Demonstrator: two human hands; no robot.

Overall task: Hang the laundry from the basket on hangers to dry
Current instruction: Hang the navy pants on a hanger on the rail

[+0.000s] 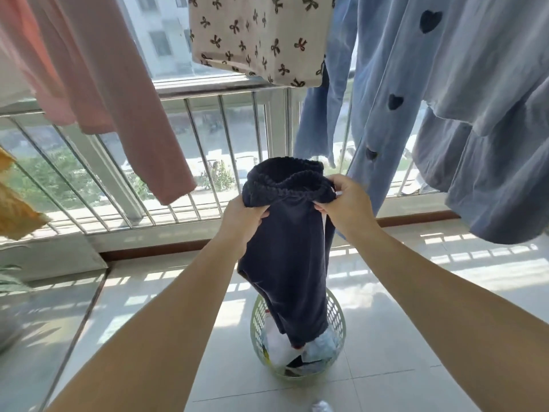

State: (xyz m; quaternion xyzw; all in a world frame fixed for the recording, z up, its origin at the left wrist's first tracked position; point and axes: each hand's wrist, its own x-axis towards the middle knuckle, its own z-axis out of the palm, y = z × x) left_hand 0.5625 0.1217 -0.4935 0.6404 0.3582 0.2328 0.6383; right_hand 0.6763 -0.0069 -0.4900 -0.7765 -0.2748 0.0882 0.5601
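Nearest the camera, two bare forearms are reaching forward over the pale tiled floor (416,337). Below them the light green laundry basket (337,319) is standing on the tiles, holding a jumble of white and light blue items that are too crumpled to identify. The navy trousers (285,263) are hanging from the hands with their lower end dipping into the basket. The left hand (242,217) is pinching the elastic waistband on one side and the right hand (346,197) is gripping it on the other, both closed on the fabric.

This looks like the step of lifting and straightening one garment before hanging it. The next move probably calls for a hanger, and none is showing anywhere.

Farther off, a pink sleeve (124,99), a bow-print top (261,37) and a blue heart-button garment (430,99) are drying before the window railing (208,138); their tops and hangers are being cut off by the frame.
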